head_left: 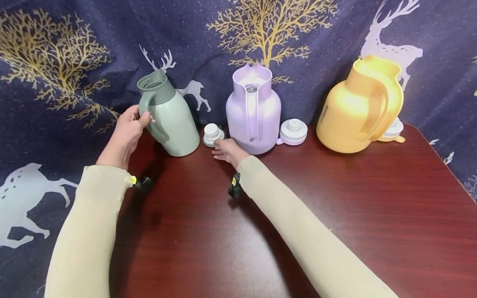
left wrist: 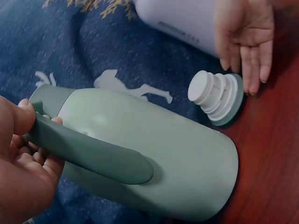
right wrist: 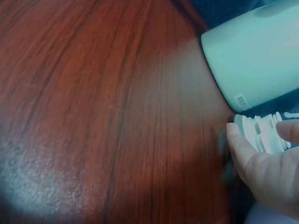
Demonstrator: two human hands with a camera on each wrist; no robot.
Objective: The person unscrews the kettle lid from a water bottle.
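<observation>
My left hand grips the handle of a sage green jug that stands open-topped at the back left of the table. In the left wrist view the fingers curl round that handle on the green jug. Just right of the jug lies a white stopper with a green rim. My right hand lies flat beside it, straight fingers touching the stopper's rim. The right wrist view shows fingertips against the stopper, near the jug's base.
A lilac jug stands behind my right hand, its lid beside it. A yellow jug and its lid stand at the back right. The dark red table is backed by a navy cloth.
</observation>
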